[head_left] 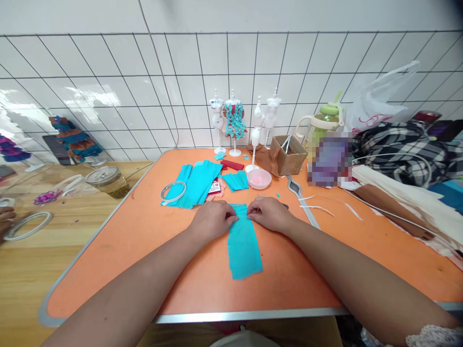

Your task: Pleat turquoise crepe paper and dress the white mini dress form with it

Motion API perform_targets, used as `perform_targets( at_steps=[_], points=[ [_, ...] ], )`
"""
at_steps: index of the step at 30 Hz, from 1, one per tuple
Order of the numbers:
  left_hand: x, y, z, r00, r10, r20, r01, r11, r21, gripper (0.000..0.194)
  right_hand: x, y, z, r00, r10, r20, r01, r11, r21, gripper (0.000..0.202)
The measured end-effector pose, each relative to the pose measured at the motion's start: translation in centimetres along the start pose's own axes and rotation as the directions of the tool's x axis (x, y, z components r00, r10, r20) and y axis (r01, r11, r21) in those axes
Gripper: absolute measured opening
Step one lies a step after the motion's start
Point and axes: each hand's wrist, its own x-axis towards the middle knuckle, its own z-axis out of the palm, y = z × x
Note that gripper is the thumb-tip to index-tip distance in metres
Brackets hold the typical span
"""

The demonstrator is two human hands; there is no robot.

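A turquoise fabric strip point(245, 250) lies lengthwise on the orange table, its lower end toward me. My left hand point(214, 219) pinches the strip's left edge near the far end, fingers curled together. On the opposite edge, my right hand point(269, 213) pinches the strip at about the same height. The far end of the cloth shows between the two hands. Beyond my left hand are larger turquoise pieces point(202, 180) with a white hoop point(173, 192) on them. A small turquoise piece point(236, 181) lies beside a pink bowl point(259, 179).
White mini mannequins point(217, 118) stand at the back, one dressed in turquoise bows point(234, 120). Right of them are a cardboard box point(288, 156), a green-lidded bottle point(327, 115) and plaid cloth point(398, 144). Another person's hand point(6, 219) is at far left near a hoop point(29, 226).
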Motion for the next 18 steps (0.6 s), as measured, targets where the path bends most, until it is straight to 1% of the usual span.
perform_targets(
  at_steps=[4,7,10,13,18],
  points=[
    [-0.03,0.13,-0.27,1.0,0.003,-0.003,-0.003,1.0,0.02,0.021,0.0,0.17,-0.06,1.0,-0.025,0.013,0.026,1.0,-0.017,0.006],
    [-0.04,0.3,-0.39,0.999,0.037,-0.006,-0.037,0.999,0.022,0.024,0.03,0.27,-0.1,0.998,-0.04,0.039,0.041,0.998,-0.037,0.009],
    [-0.03,0.38,-0.26,0.997,0.075,-0.01,-0.074,0.997,0.023,0.019,0.12,0.31,0.01,0.998,-0.034,0.055,0.037,0.997,-0.061,0.013],
    [0.04,0.26,0.01,0.999,0.044,-0.012,-0.044,0.999,-0.012,0.017,0.2,0.19,0.16,0.998,-0.011,0.059,0.016,0.997,-0.074,0.015],
    [0.28,-0.23,0.23,1.0,0.014,0.022,-0.012,0.996,-0.087,0.018,0.25,-0.03,0.02,0.997,0.064,0.045,-0.062,0.997,-0.049,0.012]
  ],
)
